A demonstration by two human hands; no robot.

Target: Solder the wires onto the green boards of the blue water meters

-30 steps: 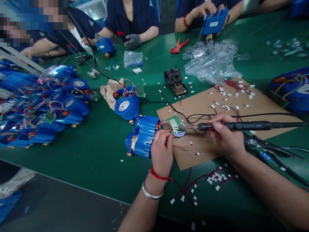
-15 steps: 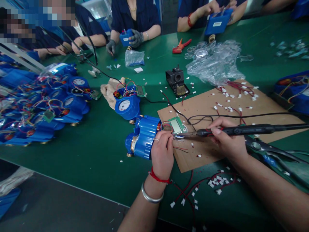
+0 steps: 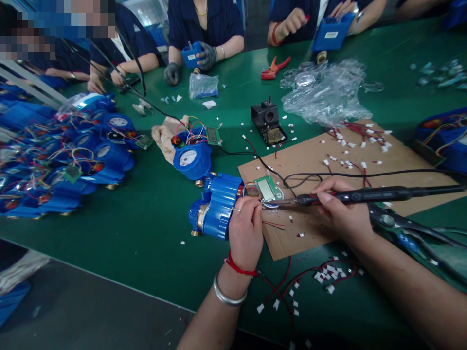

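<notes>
My right hand (image 3: 345, 211) grips a black soldering iron (image 3: 350, 196), its tip pointing left to the lower edge of a small green circuit board (image 3: 269, 187) with a grey display. My left hand (image 3: 248, 223) is closed in a pinch at that same edge. A thin red and dark wire pair (image 3: 273, 224) comes out from beneath its fingers; the exact pinch point is hidden. Left of the fingers lies a blue water meter (image 3: 221, 206) on its side, with thin coloured wires running from it to the board.
Brown cardboard (image 3: 310, 228) lies under the board, strewn with small white connectors. A soldering iron stand (image 3: 265, 121), a second meter (image 3: 191, 158) and large pliers (image 3: 394, 221) are near. Many blue meters (image 3: 83, 160) crowd the left. Co-workers sit opposite, past red cutters (image 3: 274, 69) and plastic bags (image 3: 324, 97).
My hands and the soldering iron have barely moved. Across the table, a co-worker's hand at the right has lifted off a blue meter and moved left.
</notes>
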